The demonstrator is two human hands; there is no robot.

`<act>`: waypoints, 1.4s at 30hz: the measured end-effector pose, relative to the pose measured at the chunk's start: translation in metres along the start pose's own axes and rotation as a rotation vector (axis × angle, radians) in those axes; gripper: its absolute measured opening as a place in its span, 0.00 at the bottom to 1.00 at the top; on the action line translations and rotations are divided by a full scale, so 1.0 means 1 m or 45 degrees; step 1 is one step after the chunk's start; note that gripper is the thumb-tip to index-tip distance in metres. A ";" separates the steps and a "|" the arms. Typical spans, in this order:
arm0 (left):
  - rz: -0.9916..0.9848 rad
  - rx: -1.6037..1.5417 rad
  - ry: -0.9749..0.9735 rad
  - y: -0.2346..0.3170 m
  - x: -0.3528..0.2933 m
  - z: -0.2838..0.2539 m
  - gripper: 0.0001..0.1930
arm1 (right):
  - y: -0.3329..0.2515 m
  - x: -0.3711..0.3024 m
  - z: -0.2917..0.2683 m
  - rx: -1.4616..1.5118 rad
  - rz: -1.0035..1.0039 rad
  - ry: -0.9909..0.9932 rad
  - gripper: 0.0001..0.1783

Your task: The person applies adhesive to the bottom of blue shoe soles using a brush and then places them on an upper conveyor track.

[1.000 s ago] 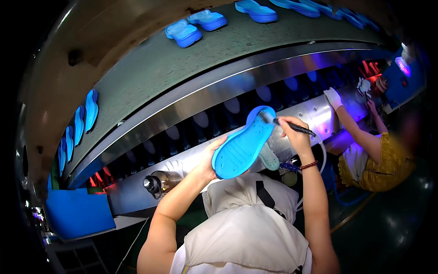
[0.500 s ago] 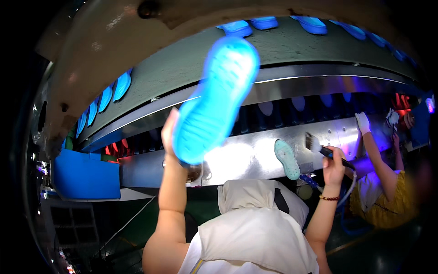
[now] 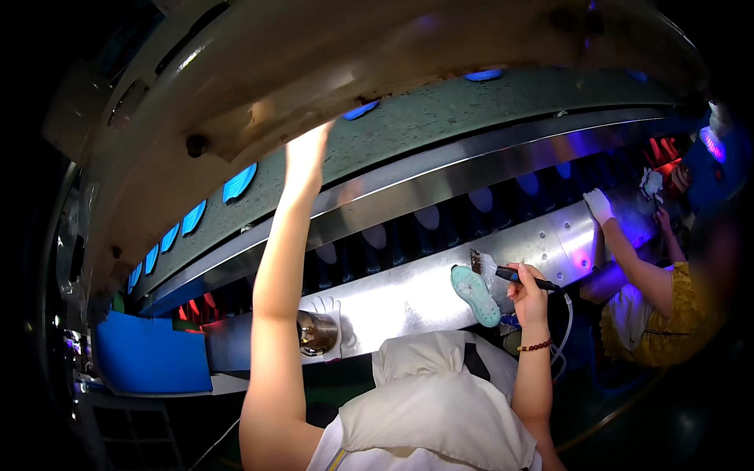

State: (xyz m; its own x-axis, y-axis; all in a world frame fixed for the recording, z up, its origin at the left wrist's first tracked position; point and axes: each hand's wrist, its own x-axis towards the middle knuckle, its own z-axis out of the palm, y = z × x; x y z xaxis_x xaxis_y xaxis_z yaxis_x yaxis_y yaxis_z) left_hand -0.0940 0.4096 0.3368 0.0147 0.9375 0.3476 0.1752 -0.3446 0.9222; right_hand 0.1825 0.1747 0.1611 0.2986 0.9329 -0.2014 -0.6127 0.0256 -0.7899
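Note:
My left hand (image 3: 308,157) reaches up over the grey-green conveyor belt (image 3: 440,125). Its fingers go out of sight behind the overhanging cover, so I cannot tell whether they hold anything. A blue-lit shoe sole (image 3: 361,111) shows just beside it, partly hidden by the cover. In my right hand (image 3: 528,294) is a flat brush (image 3: 510,273) with a black handle, a thin tube running from its end. The bristles point left, over the metal ledge (image 3: 393,302). Close to the brush lies a pale green shoe sole (image 3: 475,297).
The curved cover (image 3: 314,71) hangs low across the top. Blue-lit soles (image 3: 239,184) ride the belt at left. Dark shapes with pale oval ends (image 3: 428,218) line the slot below. A metal cup (image 3: 318,336) stands by a white glove (image 3: 326,306). A co-worker's gloved hand (image 3: 598,206) is at right.
My left hand has carried the blue-lit sole up to the belt, and that sole is no longer plainly seen in it. The brush has moved left, closer to the pale green sole.

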 end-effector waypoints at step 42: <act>-0.737 -1.669 -0.617 -0.048 -0.230 -0.014 0.49 | -0.022 0.006 0.003 0.076 0.031 -0.262 0.11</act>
State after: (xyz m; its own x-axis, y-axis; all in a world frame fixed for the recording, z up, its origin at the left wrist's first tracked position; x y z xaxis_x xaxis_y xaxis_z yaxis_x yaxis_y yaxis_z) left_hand -0.1195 0.2099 0.2148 0.6123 0.7891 0.0477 -0.7015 0.5146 0.4930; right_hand 0.1949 0.1806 0.1791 0.1314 0.9870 -0.0927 -0.6621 0.0178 -0.7492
